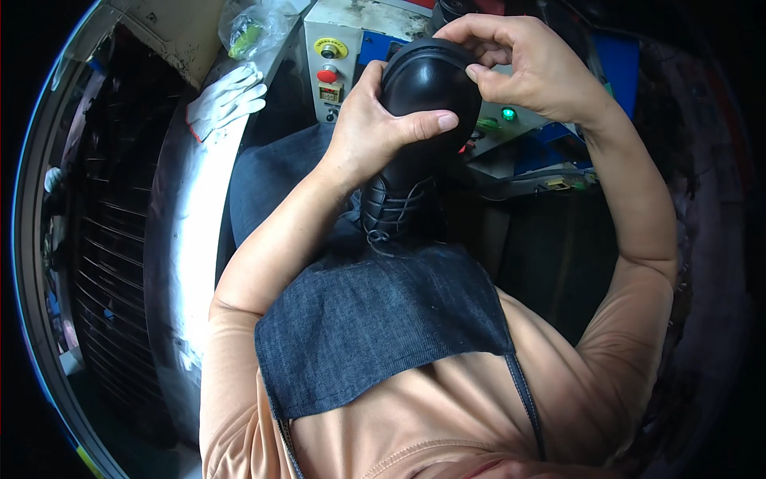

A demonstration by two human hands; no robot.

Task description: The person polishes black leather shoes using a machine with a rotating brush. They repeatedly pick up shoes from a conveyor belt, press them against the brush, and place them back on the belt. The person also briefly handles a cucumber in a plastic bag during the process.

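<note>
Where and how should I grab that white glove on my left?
I'd pinch the white glove across its middle, from above, with your left hand, the nearer one, once that's free of the black boot. The glove lies loosely on the bright surface, fingers toward the boot side and red-edged cuff away, so its middle likely offers the broadest fold.

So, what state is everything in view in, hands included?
Black shoe: held up, toe pointing away from the person
Laces: threaded, apparently tied
Left hand: gripping the toe's left side, thumb on top
Right hand: fingertips at the toe's right edge
Green light: lit
Red button: pressed or not, cannot tell
White glove: unworn, lying down
Plastic bag: crumpled
Apron: worn
</note>
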